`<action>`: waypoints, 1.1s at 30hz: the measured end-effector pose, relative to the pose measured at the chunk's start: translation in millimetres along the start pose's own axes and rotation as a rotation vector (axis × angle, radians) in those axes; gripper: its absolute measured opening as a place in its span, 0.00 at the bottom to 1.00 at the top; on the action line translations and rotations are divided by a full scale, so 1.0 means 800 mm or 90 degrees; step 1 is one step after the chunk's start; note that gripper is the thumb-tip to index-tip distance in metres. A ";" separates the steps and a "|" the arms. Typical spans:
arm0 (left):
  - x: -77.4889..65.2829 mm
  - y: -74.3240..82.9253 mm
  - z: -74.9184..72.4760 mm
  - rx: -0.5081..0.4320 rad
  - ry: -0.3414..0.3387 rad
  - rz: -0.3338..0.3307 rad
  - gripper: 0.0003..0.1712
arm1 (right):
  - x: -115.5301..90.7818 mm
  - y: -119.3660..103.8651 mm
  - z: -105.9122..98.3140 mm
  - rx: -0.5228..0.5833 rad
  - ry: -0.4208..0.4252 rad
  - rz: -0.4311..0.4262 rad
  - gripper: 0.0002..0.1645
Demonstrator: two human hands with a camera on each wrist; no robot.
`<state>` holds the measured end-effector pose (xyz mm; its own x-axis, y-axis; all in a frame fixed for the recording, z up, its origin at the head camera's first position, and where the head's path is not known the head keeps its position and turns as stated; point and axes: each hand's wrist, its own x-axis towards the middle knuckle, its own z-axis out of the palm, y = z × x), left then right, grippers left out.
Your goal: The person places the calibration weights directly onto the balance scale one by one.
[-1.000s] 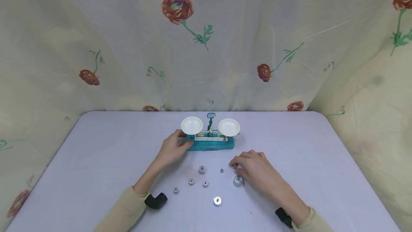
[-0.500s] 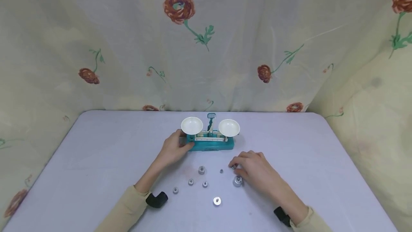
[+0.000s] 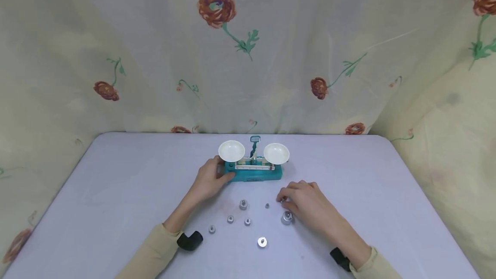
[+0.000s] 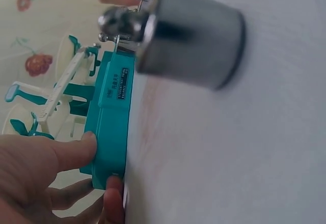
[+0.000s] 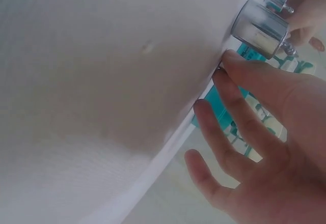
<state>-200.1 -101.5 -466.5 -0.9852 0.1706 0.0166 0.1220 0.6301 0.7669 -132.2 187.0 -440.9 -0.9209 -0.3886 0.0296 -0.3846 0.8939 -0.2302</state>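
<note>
A teal balance scale (image 3: pixel 253 175) with two white pans stands at the back middle of the table. My left hand (image 3: pixel 209 178) grips the left end of its base; in the left wrist view the thumb (image 4: pixel 76 150) lies on top and fingertips touch the end. To the front right, my right hand (image 3: pixel 308 201) pinches a small metal weight (image 3: pixel 282 199) between thumb and forefinger, low at the tabletop. The fingertips mostly hide this weight. Its other fingers (image 5: pixel 219 137) are spread and bent in the right wrist view. Right beside the thumb stands a large knobbed weight (image 3: pixel 286 218).
Several silver weights stand between the forearms, among them a medium one (image 3: pixel 243 204), a tiny one (image 3: pixel 267 206) and a wide one (image 3: pixel 262 242) nearest the front. A flowered curtain (image 3: pixel 271 55) hangs behind the table (image 3: pixel 128 193). Both wrists carry black camera mounts (image 3: pixel 190 241).
</note>
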 end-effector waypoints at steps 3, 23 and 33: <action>0.000 -0.001 -0.001 0.008 0.002 0.004 0.32 | 0.003 -0.002 0.001 0.000 0.002 -0.004 0.08; -0.002 0.000 0.000 0.007 -0.005 0.006 0.34 | 0.013 -0.002 -0.028 -0.015 0.008 -0.022 0.09; -0.002 -0.001 0.000 -0.006 -0.007 0.021 0.34 | 0.016 0.000 -0.051 -0.019 0.041 -0.029 0.11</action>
<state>-198.4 -102.1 -466.9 -0.9793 0.1993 0.0343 0.1527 0.6175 0.7716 -146.8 191.2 -401.1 -0.9041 -0.4151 0.1015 -0.4272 0.8822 -0.1981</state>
